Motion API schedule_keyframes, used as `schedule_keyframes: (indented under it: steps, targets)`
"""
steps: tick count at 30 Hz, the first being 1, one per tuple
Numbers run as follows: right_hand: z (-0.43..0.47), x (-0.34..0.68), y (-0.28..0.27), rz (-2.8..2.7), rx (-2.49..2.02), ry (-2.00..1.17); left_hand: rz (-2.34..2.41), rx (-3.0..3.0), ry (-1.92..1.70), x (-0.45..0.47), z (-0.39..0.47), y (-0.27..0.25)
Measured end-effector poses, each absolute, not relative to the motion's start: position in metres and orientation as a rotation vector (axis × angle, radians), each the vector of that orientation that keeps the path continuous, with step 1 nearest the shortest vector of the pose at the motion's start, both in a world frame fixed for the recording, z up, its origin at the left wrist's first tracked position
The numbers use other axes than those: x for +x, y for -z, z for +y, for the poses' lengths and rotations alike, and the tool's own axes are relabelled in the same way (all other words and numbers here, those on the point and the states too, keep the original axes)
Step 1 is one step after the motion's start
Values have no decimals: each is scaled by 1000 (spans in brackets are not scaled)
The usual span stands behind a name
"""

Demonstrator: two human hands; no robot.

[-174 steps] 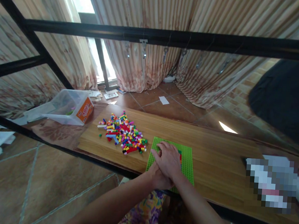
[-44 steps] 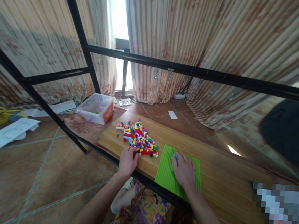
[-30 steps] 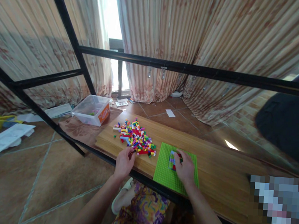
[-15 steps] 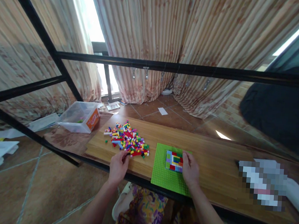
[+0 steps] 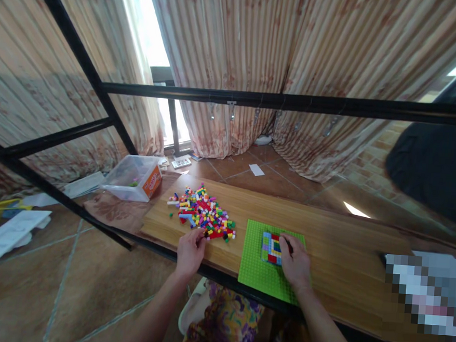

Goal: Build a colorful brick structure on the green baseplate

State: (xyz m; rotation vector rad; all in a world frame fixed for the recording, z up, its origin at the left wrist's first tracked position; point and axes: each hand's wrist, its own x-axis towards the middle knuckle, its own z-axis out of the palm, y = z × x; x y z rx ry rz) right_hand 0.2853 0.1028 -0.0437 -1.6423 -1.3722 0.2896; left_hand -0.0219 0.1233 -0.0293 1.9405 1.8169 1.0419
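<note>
My left hand (image 5: 190, 253) is at the near edge of a pile of small coloured toy bricks (image 5: 203, 210), thumb and fingertips pinched together. Anything between them is too small to make out. A green studded baseplate (image 5: 251, 269) lies right of the pile. On it sits a low rectangular build of multicoloured bricks (image 5: 266, 245), with blue, white, red and purple pieces. Over the right part of this build is my right hand (image 5: 296, 264), its fingers curled in and the thumb close to them. The hand covers that part, and its fingertips' contents are hidden.
Pile and baseplate share a long wooden board (image 5: 343, 252). A clear plastic box (image 5: 128, 179) with an orange label stands beyond its left end. A black metal rail (image 5: 256, 98) crosses ahead, before the curtains. A blurred-out item (image 5: 426, 294) lies at the right.
The view has shifted, so the scene sits further right. My right hand has moved from the build's right edge to over its top, fingers more curled. My left hand stays by the pile.
</note>
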Motion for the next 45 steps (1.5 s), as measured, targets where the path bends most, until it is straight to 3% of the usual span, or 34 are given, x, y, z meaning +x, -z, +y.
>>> schedule_keyframes:
  steps: [9, 16, 25, 45]
  targets:
    - [101, 287, 45, -1395, -1660, -277, 1743, 1862, -1102, -15, 117, 32]
    - [102, 287, 46, -1412, -1674, -260, 1978, 1790, -1219, -43, 131, 31]
    - [106, 293, 56, -1428, -1677, -254, 2137, 1934, -976, -82, 175, 16]
    - [104, 291, 53, -1428, -1719, -218, 2015, 2078, -1093, -30, 167, 14]
